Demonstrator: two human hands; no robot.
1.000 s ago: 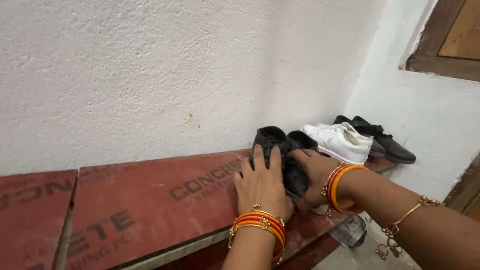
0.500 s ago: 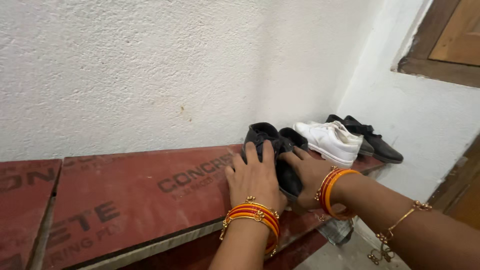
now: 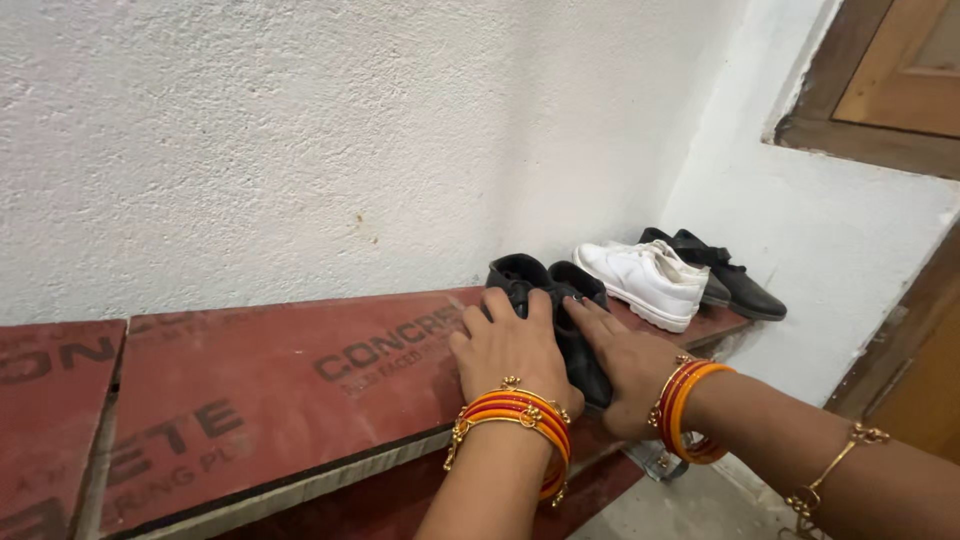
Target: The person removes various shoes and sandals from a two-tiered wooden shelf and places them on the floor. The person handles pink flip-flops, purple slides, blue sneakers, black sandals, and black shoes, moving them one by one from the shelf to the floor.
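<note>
the pair of black shoes (image 3: 555,300) sits side by side on the red shelf (image 3: 290,390), toes toward the rough white plastered wall (image 3: 300,130), heels toward the person. the shoes look soft and matte, with rounded openings. the left hand (image 3: 512,352) lies flat over the left shoe, fingers (image 3: 500,305) spread and pressing on it, not clenched. the right hand (image 3: 622,362) rests on the right shoe's side, fingers (image 3: 590,322) extended against it. both wrists wear orange and red bangles (image 3: 515,420). just beside the black pair sits a white laced shoe (image 3: 645,282), then dark shoes (image 3: 735,285) near the corner.
</note>
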